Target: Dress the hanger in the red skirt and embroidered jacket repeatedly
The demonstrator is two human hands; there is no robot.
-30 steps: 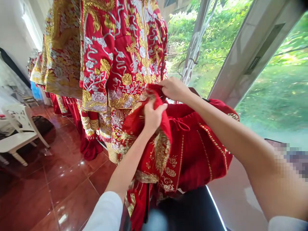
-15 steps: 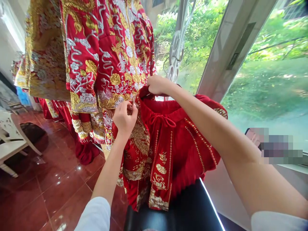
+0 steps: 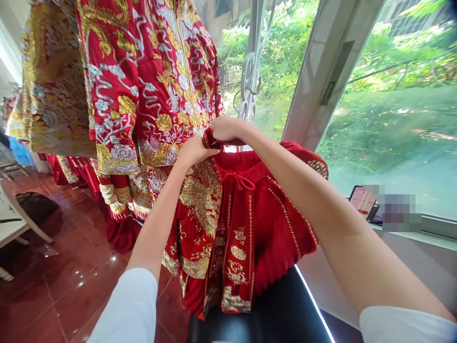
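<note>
I hold up a red skirt [image 3: 246, 224] with gold embroidery by its waistband. My left hand [image 3: 194, 150] is closed on the left end of the waistband, just above a gold embroidered panel. My right hand [image 3: 224, 128] is closed on a bunched fold of the same waistband, close beside the left hand. The skirt hangs down below both hands over a black surface [image 3: 271, 314]. A red tie cord [image 3: 237, 181] dangles at its front. Right behind my hands hangs a red jacket [image 3: 153, 81] with gold and silver embroidery.
More embroidered garments [image 3: 50, 85] hang in a row to the left over a glossy red tiled floor [image 3: 53, 281]. A white chair [image 3: 14, 219] stands at far left. A window [image 3: 385, 109] with a sill runs along the right; a phone [image 3: 362, 202] lies on the sill.
My left hand let go of the bunched skirt fabric and rose to the waistband beside the right hand. The skirt dropped open and now hangs at full length. The view shifted right.
</note>
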